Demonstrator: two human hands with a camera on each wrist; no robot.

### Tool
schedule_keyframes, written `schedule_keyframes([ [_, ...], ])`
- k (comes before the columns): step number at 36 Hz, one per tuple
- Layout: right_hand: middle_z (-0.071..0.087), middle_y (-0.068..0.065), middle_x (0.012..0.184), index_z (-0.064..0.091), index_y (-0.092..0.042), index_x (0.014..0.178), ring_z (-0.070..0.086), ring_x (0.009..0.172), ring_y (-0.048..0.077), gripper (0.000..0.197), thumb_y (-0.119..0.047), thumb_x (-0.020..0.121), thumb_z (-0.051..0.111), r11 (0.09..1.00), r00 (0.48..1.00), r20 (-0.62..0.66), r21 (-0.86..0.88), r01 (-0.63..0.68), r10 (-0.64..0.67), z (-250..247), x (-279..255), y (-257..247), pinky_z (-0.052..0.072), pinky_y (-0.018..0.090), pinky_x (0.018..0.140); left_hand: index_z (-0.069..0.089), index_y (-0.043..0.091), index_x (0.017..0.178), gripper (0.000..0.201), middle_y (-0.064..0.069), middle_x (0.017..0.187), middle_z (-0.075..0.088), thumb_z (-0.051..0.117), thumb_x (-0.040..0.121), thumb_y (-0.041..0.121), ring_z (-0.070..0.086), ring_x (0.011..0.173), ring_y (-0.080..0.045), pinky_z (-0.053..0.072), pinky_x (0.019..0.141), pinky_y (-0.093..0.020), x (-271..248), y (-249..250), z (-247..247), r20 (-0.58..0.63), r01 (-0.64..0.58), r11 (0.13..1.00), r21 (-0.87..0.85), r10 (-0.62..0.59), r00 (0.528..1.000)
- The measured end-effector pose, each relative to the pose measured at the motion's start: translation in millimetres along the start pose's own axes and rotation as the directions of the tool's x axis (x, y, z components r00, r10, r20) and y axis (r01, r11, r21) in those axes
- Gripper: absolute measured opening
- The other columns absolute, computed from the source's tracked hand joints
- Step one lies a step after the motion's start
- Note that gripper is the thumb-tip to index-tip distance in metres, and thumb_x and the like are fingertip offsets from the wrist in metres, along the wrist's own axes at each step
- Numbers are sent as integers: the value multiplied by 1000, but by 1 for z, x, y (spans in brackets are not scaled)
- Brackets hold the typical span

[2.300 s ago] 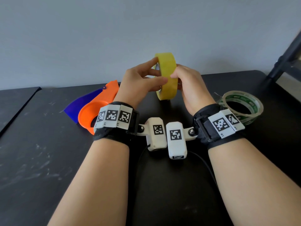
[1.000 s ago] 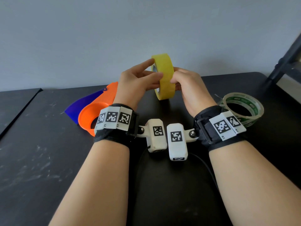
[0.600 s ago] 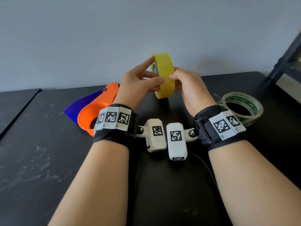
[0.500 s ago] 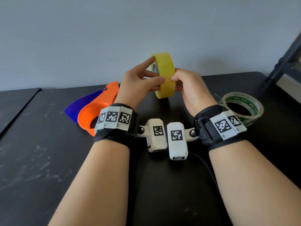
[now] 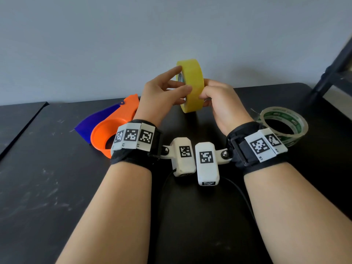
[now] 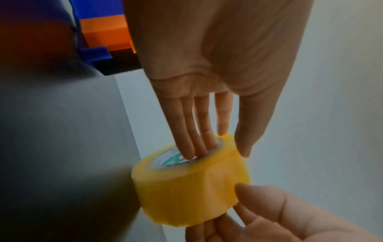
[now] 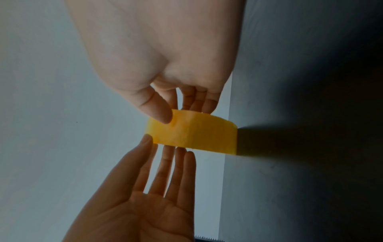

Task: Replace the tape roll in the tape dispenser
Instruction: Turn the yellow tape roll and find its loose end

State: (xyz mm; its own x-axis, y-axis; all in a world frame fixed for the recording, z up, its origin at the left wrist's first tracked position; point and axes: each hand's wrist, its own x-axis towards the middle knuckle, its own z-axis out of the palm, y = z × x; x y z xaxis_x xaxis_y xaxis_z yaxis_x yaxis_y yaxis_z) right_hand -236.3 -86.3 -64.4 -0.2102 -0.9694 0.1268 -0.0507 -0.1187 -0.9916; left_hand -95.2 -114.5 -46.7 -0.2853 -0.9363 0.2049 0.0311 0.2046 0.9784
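A yellow tape roll [image 5: 192, 86] stands on edge in the air above the black table [image 5: 38, 187], between both hands. My right hand [image 5: 209, 94] pinches it, thumb on the outer band and fingers behind the far side. My left hand [image 5: 181, 80] keeps its fingers straight: three fingertips [image 6: 199, 147] reach into the core, the index touches the top rim and the thumb lies on the band. The orange and blue tape dispenser [image 5: 114, 122] lies on the table behind my left wrist, its toothed blade [image 6: 124, 73] showing in the left wrist view. From the right wrist, the roll [image 7: 194, 137] sits between the two hands.
A second roll [image 5: 283, 124], clear tape on a green printed core, lies flat on the table beside my right wrist. A dark metal frame [image 5: 335, 73] rises at the far right. A black cable [image 5: 238, 189] runs between my forearms. A grey wall closes the back.
The yellow roll has stayed between my hands and turned slightly. My left index finger has stretched up to the top rim and both thumbs have shifted along the band.
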Motion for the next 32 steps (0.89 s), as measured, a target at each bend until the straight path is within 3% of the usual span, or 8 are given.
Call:
schedule_keyframes([
  [5,70,9,91,71,-19,93,63,83,23,38,-17,63,49,999,1000,-18,39,-14,15,2,4,0,49,36,78,50,17,140,67,-4,86,69,74,79,2,67,81,-12,59,84,-30,-2,-1,-2,35,-16,999,52,14,999],
  [10,71,1,84,72,-24,89,62,83,22,37,-14,63,48,1000,1000,-23,9,5,-5,1,5,3,47,35,78,51,13,139,68,-11,90,70,75,77,0,67,82,-17,59,85,-35,-1,-1,-1,19,-25,999,48,24,1000],
  [19,70,4,92,69,-9,116,62,92,21,51,0,72,44,1000,1000,-2,2,14,-14,-2,-1,3,48,33,83,50,8,139,68,-10,84,71,76,77,1,69,83,-20,60,84,-33,-1,-2,-1,7,-18,1000,12,18,1000],
  [23,69,6,89,71,-24,89,62,89,26,37,-14,62,47,999,999,-22,24,-27,27,2,-1,-3,51,47,91,51,10,138,67,-9,85,71,76,77,2,70,84,-20,60,81,-31,0,-1,-2,6,-20,1000,22,20,1000],
  [26,66,13,90,68,-18,78,61,87,28,23,-20,63,51,999,999,-41,43,-32,34,3,-1,-5,49,54,97,51,11,138,66,-8,85,71,76,77,2,70,82,-18,60,80,-29,0,-1,-2,11,-23,999,30,23,1000],
  [32,68,8,80,74,-21,77,60,82,26,26,-16,65,51,998,1000,-16,57,21,-20,1,2,0,48,44,84,52,12,138,65,-10,87,71,76,77,3,69,81,-18,60,80,-29,0,-1,-3,10,-23,999,28,23,1000],
])
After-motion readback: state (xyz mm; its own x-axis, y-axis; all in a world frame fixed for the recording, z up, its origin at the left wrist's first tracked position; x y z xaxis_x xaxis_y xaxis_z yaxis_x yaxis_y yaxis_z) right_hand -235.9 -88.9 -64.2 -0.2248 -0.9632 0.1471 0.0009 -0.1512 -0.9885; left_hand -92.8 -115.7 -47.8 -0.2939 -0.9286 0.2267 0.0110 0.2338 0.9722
